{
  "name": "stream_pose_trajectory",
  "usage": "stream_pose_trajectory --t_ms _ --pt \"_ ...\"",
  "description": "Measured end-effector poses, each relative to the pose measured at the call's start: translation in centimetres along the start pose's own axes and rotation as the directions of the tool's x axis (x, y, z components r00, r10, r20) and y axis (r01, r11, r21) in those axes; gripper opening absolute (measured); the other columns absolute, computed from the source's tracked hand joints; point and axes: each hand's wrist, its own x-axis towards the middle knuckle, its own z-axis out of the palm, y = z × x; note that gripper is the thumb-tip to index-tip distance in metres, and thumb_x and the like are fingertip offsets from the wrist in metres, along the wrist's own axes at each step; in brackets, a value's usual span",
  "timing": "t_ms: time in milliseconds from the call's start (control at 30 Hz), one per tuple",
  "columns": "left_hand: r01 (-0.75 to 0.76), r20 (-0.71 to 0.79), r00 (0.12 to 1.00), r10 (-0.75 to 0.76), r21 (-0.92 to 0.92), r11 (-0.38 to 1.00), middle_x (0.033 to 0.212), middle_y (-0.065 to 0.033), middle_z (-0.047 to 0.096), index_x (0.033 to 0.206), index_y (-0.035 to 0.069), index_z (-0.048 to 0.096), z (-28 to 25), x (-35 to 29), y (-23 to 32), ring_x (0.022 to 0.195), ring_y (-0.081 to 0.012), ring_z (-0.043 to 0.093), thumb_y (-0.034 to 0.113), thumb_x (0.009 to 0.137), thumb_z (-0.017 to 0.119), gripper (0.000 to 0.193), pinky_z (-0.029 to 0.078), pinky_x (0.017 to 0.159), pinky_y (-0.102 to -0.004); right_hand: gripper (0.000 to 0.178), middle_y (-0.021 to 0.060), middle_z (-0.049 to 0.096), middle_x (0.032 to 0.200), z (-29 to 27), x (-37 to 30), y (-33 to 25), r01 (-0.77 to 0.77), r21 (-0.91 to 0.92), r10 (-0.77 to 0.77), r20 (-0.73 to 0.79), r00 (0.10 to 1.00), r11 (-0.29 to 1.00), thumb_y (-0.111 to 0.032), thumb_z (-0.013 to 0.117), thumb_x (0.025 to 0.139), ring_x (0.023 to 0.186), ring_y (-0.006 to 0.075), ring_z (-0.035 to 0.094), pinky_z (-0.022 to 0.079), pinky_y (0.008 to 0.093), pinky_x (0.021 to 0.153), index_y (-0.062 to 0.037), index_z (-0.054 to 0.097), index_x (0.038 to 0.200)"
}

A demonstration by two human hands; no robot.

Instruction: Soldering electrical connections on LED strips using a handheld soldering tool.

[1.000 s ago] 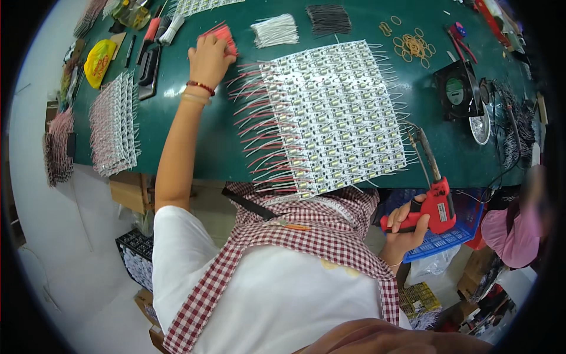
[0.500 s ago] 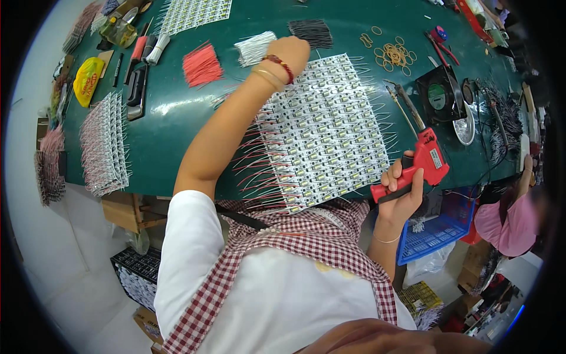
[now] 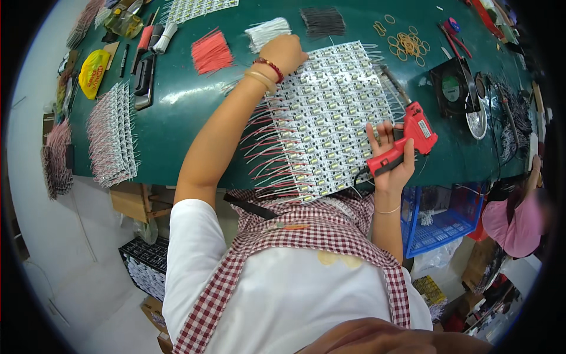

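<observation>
A sheet of white circuit boards point(image 3: 336, 118) lies before me on the table, with red and white wires sticking out along its left side. My left hand point(image 3: 284, 54) is at the sheet's upper left corner, fingers closed together. Whatever is between the fingertips is hidden. With my right hand point(image 3: 394, 168) I grip a red soldering gun point(image 3: 420, 131) by its handle, low at the sheet's right edge. Its metal barrel points away from me along that edge. Bundles of red wires point(image 3: 212, 52), white wires point(image 3: 267, 33) and black wires point(image 3: 322, 22) lie just beyond my left hand.
Rubber bands point(image 3: 408, 45) and a small black fan point(image 3: 451, 88) lie at the right, near a metal dish point(image 3: 476, 121). More wired boards point(image 3: 112, 135) are stacked at the left. A blue crate point(image 3: 442, 227) stands below the table edge. A person in pink point(image 3: 516, 224) is at far right.
My left hand has drawn back from the black wires to the sheet's upper left corner. The soldering gun has moved left and away from me, closer over the sheet's right edge. The whole view has shifted slightly.
</observation>
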Motion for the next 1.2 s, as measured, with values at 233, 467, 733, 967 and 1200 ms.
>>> stream_pose_trajectory --t_ms 233,467,733,967,1200 --pt "0.052 0.032 0.998 -0.054 0.064 0.997 0.085 -0.0185 0.066 0.093 0.000 0.062 0.2 -0.1 -0.8 0.081 -0.0345 0.063 0.022 0.074 0.067 0.029 0.050 0.073 -0.0395 0.031 0.0270 0.043 0.133 0.3 -1.1 1.5 0.074 -0.063 -0.078 -0.074 0.994 0.995 -0.027 0.053 0.093 0.128 0.0354 0.039 0.023 0.0514 0.113 -0.0042 0.048 0.113" --pt "-0.394 -0.194 0.879 0.435 0.217 0.893 0.093 -0.0061 0.056 0.081 0.010 0.061 0.1 -3.8 5.4 0.090 -0.0280 0.055 0.012 0.074 0.067 0.010 0.045 0.074 -0.0389 0.030 0.0241 0.045 0.132 1.0 -2.4 2.0 0.085 -0.078 -0.092 -0.092 0.991 0.993 -0.028 0.052 0.093 0.127 0.0339 0.040 0.022 0.0505 0.113 -0.0059 0.049 0.113" --pt "-0.524 0.054 0.852 0.522 0.098 0.846 0.091 -0.0017 0.053 0.079 0.013 0.061 0.0 -2.8 5.6 0.096 -0.0216 0.049 0.015 0.076 0.065 0.005 0.040 0.079 -0.0372 0.029 0.0222 0.045 0.132 0.5 -2.4 1.8 0.108 -0.048 -0.113 -0.105 0.988 0.993 -0.029 0.053 0.092 0.127 0.0321 0.041 0.024 0.0506 0.112 -0.0073 0.049 0.111" --pt "-0.214 -0.142 0.954 0.264 0.295 0.931 0.087 -0.0058 0.064 0.081 0.009 0.063 0.9 4.6 2.5 0.089 -0.0275 0.059 0.019 0.079 0.063 0.010 0.045 0.075 -0.0412 0.033 0.0209 0.046 0.132 0.9 -2.7 2.2 0.112 -0.074 -0.117 -0.069 0.991 0.991 -0.031 0.052 0.092 0.126 0.0311 0.041 0.026 0.0485 0.111 -0.0081 0.047 0.115" --pt "-0.111 0.104 0.990 0.098 0.134 0.985 0.083 -0.0150 0.067 0.083 0.005 0.063 -2.9 0.9 0.6 0.080 -0.0328 0.064 0.021 0.078 0.065 0.017 0.050 0.070 -0.0406 0.030 0.0212 0.047 0.130 0.4 -3.0 2.1 0.133 -0.062 -0.137 -0.069 0.988 0.989 -0.030 0.052 0.093 0.124 0.0312 0.043 0.026 0.0512 0.111 -0.0079 0.049 0.112"
